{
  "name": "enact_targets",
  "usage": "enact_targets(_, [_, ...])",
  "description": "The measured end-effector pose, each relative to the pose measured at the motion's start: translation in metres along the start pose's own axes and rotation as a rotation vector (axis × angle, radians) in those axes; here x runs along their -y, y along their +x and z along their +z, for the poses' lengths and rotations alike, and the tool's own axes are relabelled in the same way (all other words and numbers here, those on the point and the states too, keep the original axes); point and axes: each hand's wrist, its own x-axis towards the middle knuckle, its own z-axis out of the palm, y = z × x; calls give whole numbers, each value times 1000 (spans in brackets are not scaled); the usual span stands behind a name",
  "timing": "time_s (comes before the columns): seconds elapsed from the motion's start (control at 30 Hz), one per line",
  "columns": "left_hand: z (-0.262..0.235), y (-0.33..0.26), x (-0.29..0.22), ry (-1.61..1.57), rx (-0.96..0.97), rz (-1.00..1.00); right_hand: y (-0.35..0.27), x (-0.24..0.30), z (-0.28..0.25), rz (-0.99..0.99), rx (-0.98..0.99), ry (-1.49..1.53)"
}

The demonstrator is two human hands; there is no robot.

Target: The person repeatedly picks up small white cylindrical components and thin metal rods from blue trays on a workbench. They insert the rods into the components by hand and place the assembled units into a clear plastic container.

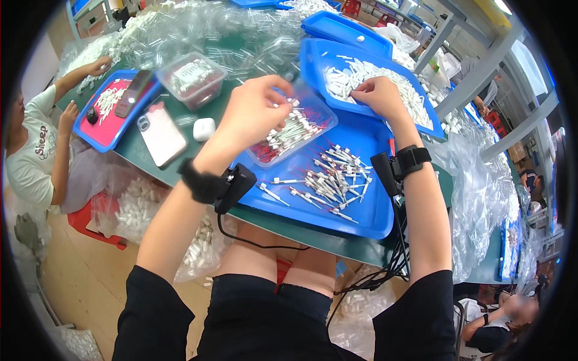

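Note:
My left hand (256,111) hovers with bent fingers over a clear plastic box (328,123) of thin white sticks with red wires (292,132). Its fingertips are drawn together; whatever is between them is too small to make out. At the left part of a blue tray (430,114) heaped with small white tubes (367,73), my right hand (382,96) has its thumb and fingers pinched at the edge of the heap. Whether a tube is between them is hidden. Below both hands, a larger blue tray (376,219) carries the box and a loose pile of wired white sticks (337,180).
Left of my arm lie a phone (162,135), a white earphone case (204,129) and a clear tub (192,81). A person (39,144) sits at the left beside another blue tray (102,141). Cables (385,271) hang by my right arm; a grey metal post (481,78) stands right.

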Motion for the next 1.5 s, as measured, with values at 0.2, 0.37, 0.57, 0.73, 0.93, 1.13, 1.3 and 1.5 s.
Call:
enact_targets(0.2, [-7,-41,-28,-817,41,-119,0,-6,4,-73,-149,-167])
enact_targets(0.37, [4,-67,-46,-996,138,-129,1,-19,2,-92,-104,-172])
enact_targets(0.57, [16,-85,-44,-1158,195,-72,14,-31,1,49,-88,-241])
enact_targets(0.73, [31,-95,-37,-1245,66,42,-12,-6,-20,-19,-209,-345])
enact_targets(0.93, [34,-105,-37,-1335,78,51,-112,45,-54,-177,-214,350])
enact_targets(1.13, [61,-112,-43,-1230,-41,95,-212,79,-25,-214,-41,979])
enact_targets(1.3, [74,-117,-42,-1143,-21,105,-235,70,-20,-255,-26,1075])
enact_targets(1.5, [76,-117,-39,-1131,-12,123,-241,67,-17,-181,-102,1095])
